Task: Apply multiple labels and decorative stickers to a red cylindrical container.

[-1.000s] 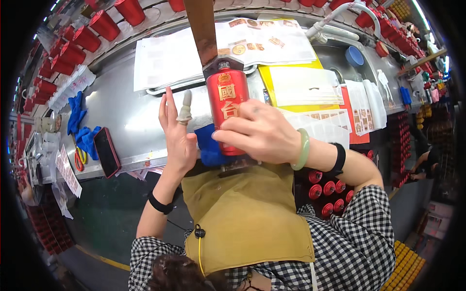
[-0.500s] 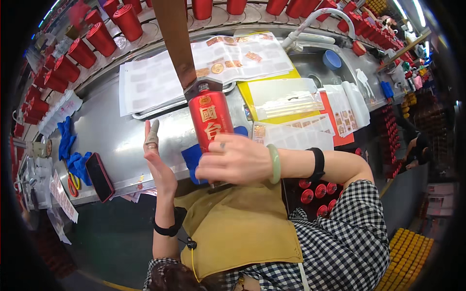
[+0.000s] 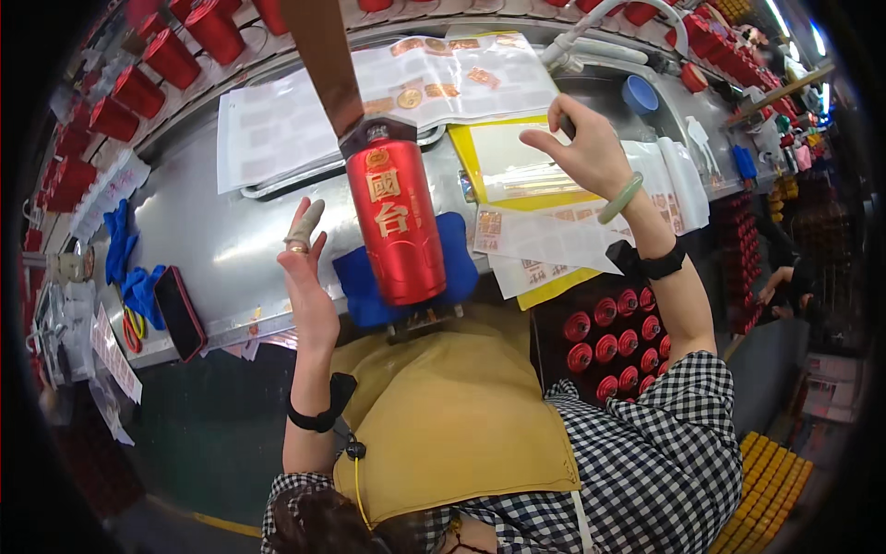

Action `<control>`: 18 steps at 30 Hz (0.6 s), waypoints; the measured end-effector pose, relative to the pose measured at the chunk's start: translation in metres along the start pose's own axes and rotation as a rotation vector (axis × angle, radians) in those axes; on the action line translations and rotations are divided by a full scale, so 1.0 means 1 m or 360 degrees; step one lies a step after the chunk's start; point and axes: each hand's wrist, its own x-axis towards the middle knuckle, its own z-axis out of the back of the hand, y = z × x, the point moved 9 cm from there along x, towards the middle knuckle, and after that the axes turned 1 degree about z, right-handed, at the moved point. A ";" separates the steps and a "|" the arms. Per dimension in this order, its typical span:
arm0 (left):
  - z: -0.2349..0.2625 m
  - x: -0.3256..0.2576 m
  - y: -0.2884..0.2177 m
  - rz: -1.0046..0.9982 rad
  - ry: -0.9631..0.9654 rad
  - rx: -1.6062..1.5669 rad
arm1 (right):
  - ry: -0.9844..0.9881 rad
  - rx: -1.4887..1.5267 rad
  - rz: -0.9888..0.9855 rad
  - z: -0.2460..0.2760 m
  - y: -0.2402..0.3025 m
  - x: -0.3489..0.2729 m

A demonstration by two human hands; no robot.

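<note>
Tall red metal bottle point(image 3: 395, 231) lies on blue cloth pad point(image 3: 360, 282) at bench edge, untouched; left hand point(image 3: 307, 286) open beside it; right hand point(image 3: 581, 148) loosely curled, empty, above yellow-backed label sheets point(image 3: 526, 166) — best steady the bottle before labelling.

Bright, even light from overhead — strip lamps point(image 3: 780, 18) glow white at the upper right. The steel worktop point(image 3: 212, 240) carries soft pale glare, and the red bottle point(image 3: 395, 226) shows a long highlight. Shadows are faint. Fisheye bending curves the bench edges, and the corners fall to black — detail there blurs
</note>
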 end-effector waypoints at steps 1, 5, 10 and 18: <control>-0.002 -0.001 -0.002 -0.0014 0.0006 -0.0003 | 0.0159 -0.0111 -0.0072 -0.013 -0.014 -0.003; -0.007 -0.010 -0.009 -0.0046 0.0027 0.0045 | 0.0237 -0.0337 -0.0032 -0.027 -0.046 0.000; -0.006 -0.019 -0.002 -0.0054 0.0042 0.0126 | 0.0448 -0.0230 -0.0072 -0.051 -0.071 0.019; -0.002 -0.020 -0.001 -0.0066 0.0013 0.0128 | 0.0620 -0.0487 0.0090 -0.110 -0.064 0.079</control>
